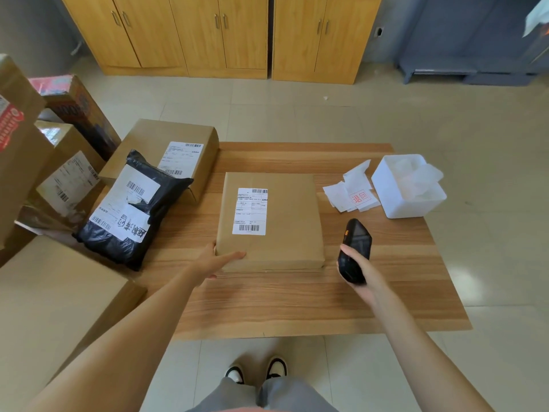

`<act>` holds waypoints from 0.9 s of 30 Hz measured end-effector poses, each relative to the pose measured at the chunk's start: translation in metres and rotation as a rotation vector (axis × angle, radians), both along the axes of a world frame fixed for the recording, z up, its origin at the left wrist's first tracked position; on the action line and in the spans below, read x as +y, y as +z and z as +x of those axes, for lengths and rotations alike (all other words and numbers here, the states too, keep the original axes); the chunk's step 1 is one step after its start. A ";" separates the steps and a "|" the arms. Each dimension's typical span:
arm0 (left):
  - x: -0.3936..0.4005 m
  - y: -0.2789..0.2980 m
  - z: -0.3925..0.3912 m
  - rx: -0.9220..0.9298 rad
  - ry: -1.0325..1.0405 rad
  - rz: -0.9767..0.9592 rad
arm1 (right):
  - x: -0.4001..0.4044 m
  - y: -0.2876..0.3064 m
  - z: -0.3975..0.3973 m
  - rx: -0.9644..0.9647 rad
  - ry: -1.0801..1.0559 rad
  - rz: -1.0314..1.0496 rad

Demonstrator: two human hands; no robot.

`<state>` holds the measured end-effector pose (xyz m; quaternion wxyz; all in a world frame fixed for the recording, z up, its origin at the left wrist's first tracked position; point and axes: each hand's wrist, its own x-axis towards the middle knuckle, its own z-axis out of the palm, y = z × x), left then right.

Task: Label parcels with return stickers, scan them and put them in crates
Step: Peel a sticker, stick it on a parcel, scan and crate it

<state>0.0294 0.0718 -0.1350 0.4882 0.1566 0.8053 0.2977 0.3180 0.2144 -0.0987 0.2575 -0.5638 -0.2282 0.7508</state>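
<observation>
A flat brown cardboard parcel (285, 221) with a white shipping label lies in the middle of the wooden table (297, 304). My left hand (215, 261) holds its near left corner, thumb on top and fingers at the edge. To the parcel's right, my right hand (364, 276) grips a black handheld scanner (355, 249) just above the table. Return stickers (355, 193) with red print lie at the right. A black plastic mailer (130, 212) with labels lies at the table's left edge.
A white plastic bin (401, 200) with backing paper stands at the right. A larger cardboard box (166, 150) sits at the back left, several more boxes (59, 162) stacked left of the table. A big box (53, 307) stands near left. Wooden cabinets line the far wall.
</observation>
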 end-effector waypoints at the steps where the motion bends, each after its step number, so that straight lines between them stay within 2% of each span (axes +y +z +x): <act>1: 0.000 0.001 0.000 0.001 -0.006 -0.002 | -0.002 0.009 -0.007 0.060 -0.001 0.005; 5: 0.002 0.005 -0.001 0.004 -0.048 -0.023 | -0.018 0.043 -0.041 0.260 0.033 -0.050; 11: 0.004 0.009 -0.002 -0.006 -0.065 -0.032 | -0.056 0.066 -0.082 0.365 0.183 -0.054; 20: 0.003 0.010 0.001 0.040 -0.088 -0.043 | -0.094 0.065 -0.110 0.237 0.332 -0.078; 27: 0.002 0.014 0.004 0.009 -0.079 -0.029 | -0.109 0.062 -0.113 0.138 0.409 -0.039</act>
